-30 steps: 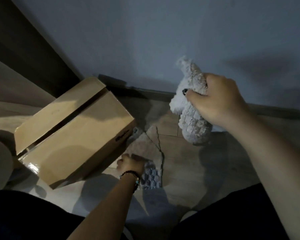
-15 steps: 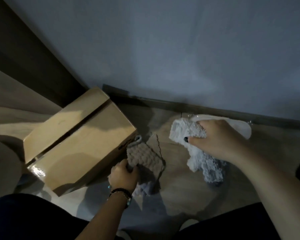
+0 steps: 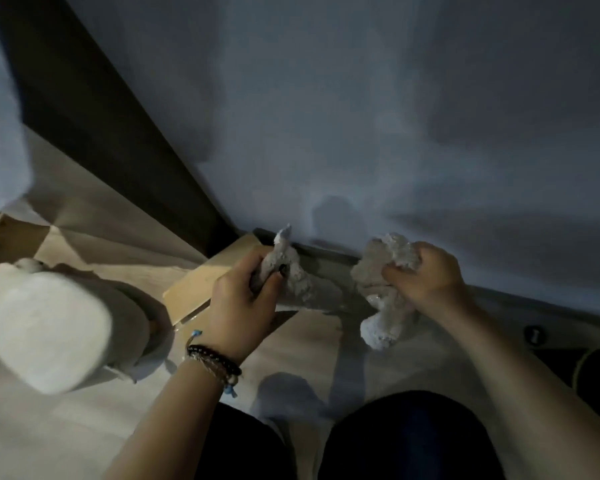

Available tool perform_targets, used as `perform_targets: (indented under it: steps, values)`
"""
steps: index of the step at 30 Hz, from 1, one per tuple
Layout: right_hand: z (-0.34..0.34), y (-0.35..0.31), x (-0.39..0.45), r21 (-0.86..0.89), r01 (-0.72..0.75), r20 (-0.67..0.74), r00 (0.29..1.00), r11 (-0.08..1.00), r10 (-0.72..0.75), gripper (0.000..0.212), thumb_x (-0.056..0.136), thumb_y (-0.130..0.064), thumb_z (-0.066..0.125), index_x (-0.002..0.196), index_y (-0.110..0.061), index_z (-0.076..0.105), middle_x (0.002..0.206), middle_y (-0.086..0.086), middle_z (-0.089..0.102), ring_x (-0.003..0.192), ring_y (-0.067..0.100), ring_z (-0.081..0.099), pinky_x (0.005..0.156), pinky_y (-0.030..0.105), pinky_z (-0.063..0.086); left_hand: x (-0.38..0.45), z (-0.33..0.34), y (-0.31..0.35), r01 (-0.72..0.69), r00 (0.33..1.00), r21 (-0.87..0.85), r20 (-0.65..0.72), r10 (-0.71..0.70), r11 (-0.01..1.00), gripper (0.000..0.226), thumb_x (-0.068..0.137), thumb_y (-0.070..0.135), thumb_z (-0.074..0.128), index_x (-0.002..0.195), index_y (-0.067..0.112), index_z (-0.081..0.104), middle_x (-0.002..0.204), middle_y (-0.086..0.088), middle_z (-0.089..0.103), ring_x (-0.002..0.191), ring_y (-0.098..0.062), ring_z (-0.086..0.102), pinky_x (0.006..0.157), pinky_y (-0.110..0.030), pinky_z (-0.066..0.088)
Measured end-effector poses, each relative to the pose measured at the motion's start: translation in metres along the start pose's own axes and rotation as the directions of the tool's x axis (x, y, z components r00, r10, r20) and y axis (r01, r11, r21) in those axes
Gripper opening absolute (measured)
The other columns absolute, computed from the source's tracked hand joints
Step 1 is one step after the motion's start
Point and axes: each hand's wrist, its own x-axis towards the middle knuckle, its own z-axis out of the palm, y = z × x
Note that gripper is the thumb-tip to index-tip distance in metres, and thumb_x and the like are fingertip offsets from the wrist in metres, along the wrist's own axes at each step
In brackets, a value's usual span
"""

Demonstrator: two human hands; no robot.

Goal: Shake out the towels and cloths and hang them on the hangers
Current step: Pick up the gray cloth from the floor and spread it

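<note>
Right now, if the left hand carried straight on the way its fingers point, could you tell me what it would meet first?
Probably the cardboard box. The left hand grips a grey cloth with its knuckles aimed up and away, over the box's far corner; beyond that lie the skirting and the wall. Depth is unclear, so it might pass above the box.

The cloth [image 3: 291, 275] gripped in the left hand [image 3: 243, 303] is a nubbly, matt grey fabric with a knobbed weave. The towel [image 3: 383, 306] bunched in the right hand [image 3: 426, 278] looks thicker, fluffy and pale, rough-piled terry. Behind the left hand a cardboard box [image 3: 205, 282] shows plain matt brown paperboard. The floor [image 3: 312, 344] looks like smooth, pale wood-grain boards with a faint sheen. At left, a white fuzzy slipper [image 3: 45, 327] appears soft, though blurred. The wall [image 3: 361, 116] is smooth, matt paint.
</note>
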Motion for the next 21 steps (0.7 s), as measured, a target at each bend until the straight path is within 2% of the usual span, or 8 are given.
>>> perform_targets:
  steps: [3, 6, 9, 11, 13, 16, 19, 21]
  values:
    - [-0.039, -0.052, -0.019, 0.060, 0.041, 0.046, 0.998, 0.997, -0.043, 0.029, 0.077, -0.005, 0.070, 0.097, -0.019, 0.053, 0.099, 0.003, 0.061, 0.090, 0.020, 0.056, 0.059, 0.017, 0.035, 0.005, -0.046, 0.070, -0.048, 0.991, -0.054, 0.125, 0.054, 0.997, 0.033, 0.089, 0.012, 0.059, 0.102, 0.042, 0.058, 0.087, 0.017, 0.064, 0.079, 0.000, 0.061, 0.067, -0.018, 0.051]
    - [-0.072, -0.111, -0.041, 0.148, 0.165, 0.173, 0.967, 0.975, -0.190, 0.061, 0.082, -0.002, 0.065, 0.126, -0.039, 0.046, 0.126, -0.004, 0.052, 0.114, 0.012, 0.052, 0.081, 0.005, 0.038, 0.009, -0.089, 0.131, -0.115, 0.963, -0.047, 0.239, 0.123, 0.992, 0.022, 0.086, 0.020, 0.057, 0.100, 0.035, 0.064, 0.087, 0.013, 0.067, 0.081, -0.004, 0.063, 0.070, -0.023, 0.052]
    - [-0.102, -0.174, -0.065, 0.184, 0.311, 0.329, 0.874, 0.933, -0.356, 0.076, 0.084, 0.000, 0.062, 0.125, -0.060, 0.036, 0.125, -0.010, 0.046, 0.113, -0.002, 0.047, 0.088, -0.001, 0.033, 0.014, -0.131, 0.185, -0.233, 0.921, -0.018, 0.317, 0.226, 0.972, 0.021, 0.083, 0.016, 0.060, 0.099, 0.026, 0.068, 0.084, 0.018, 0.066, 0.080, 0.003, 0.063, 0.070, -0.010, 0.047]
    - [-0.120, -0.209, -0.079, 0.151, 0.371, 0.406, 0.822, 0.916, -0.399, 0.068, 0.083, 0.003, 0.060, 0.113, -0.055, 0.043, 0.115, -0.010, 0.047, 0.101, -0.010, 0.046, 0.085, 0.003, 0.034, 0.019, -0.161, 0.215, -0.313, 0.896, 0.013, 0.336, 0.291, 0.950, 0.019, 0.083, 0.013, 0.065, 0.098, 0.026, 0.068, 0.082, 0.021, 0.066, 0.077, 0.006, 0.062, 0.067, -0.007, 0.044]
    - [-0.137, -0.236, -0.089, 0.123, 0.420, 0.367, 0.822, 0.899, -0.434, 0.045, 0.084, 0.002, 0.063, 0.095, -0.040, 0.056, 0.099, -0.013, 0.049, 0.090, -0.013, 0.049, 0.080, 0.010, 0.037, 0.025, -0.192, 0.238, -0.369, 0.877, 0.018, 0.338, 0.341, 0.929, 0.015, 0.083, 0.013, 0.068, 0.094, 0.024, 0.068, 0.081, 0.015, 0.068, 0.074, 0.001, 0.063, 0.065, -0.015, 0.049]
    - [-0.158, -0.264, -0.103, 0.088, 0.424, 0.204, 0.878, 0.901, -0.433, 0.016, 0.083, -0.003, 0.068, 0.089, -0.018, 0.068, 0.093, 0.003, 0.058, 0.090, 0.008, 0.057, 0.084, 0.028, 0.048, 0.030, -0.239, 0.257, -0.398, 0.880, -0.014, 0.275, 0.386, 0.917, 0.009, 0.083, 0.013, 0.072, 0.087, 0.021, 0.069, 0.075, 0.011, 0.067, 0.071, -0.004, 0.063, 0.060, -0.015, 0.048]
    - [-0.170, -0.287, -0.126, 0.110, 0.363, 0.033, 0.929, 0.925, -0.368, 0.006, 0.081, -0.005, 0.072, 0.085, -0.010, 0.070, 0.091, 0.009, 0.057, 0.084, 0.017, 0.057, 0.079, 0.037, 0.049, 0.039, -0.279, 0.258, -0.351, 0.882, -0.109, 0.294, 0.368, 0.930, 0.013, 0.081, 0.016, 0.075, 0.081, 0.026, 0.066, 0.077, 0.010, 0.067, 0.068, -0.008, 0.063, 0.059, -0.021, 0.052]
    - [-0.174, -0.302, -0.142, 0.118, 0.339, -0.063, 0.941, 0.933, -0.334, 0.011, 0.078, -0.015, 0.074, 0.078, -0.006, 0.068, 0.086, 0.006, 0.056, 0.078, 0.018, 0.058, 0.074, 0.042, 0.050, 0.046, -0.299, 0.258, -0.333, 0.890, -0.144, 0.280, 0.361, 0.932, 0.009, 0.076, 0.031, 0.074, 0.079, 0.030, 0.065, 0.078, 0.010, 0.067, 0.068, -0.009, 0.064, 0.060, -0.027, 0.054]
